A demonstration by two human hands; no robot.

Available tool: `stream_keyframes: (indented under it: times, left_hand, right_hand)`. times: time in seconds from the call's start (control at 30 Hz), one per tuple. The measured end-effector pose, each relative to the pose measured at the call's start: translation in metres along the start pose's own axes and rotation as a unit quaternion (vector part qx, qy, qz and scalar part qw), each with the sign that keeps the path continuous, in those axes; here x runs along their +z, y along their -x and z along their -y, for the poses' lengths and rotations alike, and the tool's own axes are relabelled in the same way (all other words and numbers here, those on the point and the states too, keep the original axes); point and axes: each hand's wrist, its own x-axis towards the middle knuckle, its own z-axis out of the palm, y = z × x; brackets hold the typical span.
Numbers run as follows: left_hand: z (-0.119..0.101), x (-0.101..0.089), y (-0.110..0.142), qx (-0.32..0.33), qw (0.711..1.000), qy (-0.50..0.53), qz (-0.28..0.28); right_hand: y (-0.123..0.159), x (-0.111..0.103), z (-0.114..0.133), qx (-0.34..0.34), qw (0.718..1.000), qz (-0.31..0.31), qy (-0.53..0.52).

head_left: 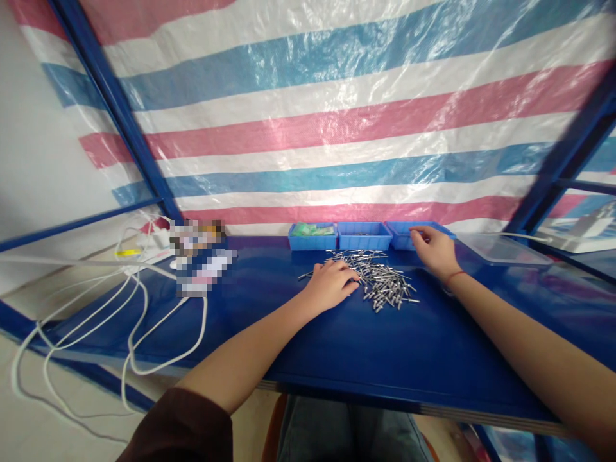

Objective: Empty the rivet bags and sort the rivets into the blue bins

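Note:
A loose pile of slim silver metal pieces, which look like blind rivets [387, 285], lies on the blue table. My left hand [332, 284] rests palm down on the pile's left side, its fingers loosely bent and apart. Over the front of the right blue bin [399, 244] is my right hand [433, 249], with thumb and fingers drawn together. Whatever may be between those fingertips is too small to make out. The middle blue bin [364, 242] has some small metal pieces inside, and the left blue bin [312, 243] contains green plastic-looking material.
White cables [139, 321] loop over the table's left end, near a power strip [154, 247] and some blurred-out items [199, 256]. A clear plastic lid [500, 249] lies right of the bins. Behind stands a striped plastic sheet [337, 128] between blue metal posts [115, 115].

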Motion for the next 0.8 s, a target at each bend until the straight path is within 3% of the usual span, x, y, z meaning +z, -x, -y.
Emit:
stream_keyframes:
  times: [0.53,0.8]
  left_hand:
    - [-0.004,0.0,0.002,-0.015,0.999,-0.036,-0.024]
    - [0.002,0.005,0.0,-0.017,0.996,-0.084,-0.02]
  right_hand:
    - [0.035,0.003,0.056,-0.162,0.978,0.109,-0.067]
    - [0.047,0.003,0.07,-0.212,0.963,0.155,-0.065]
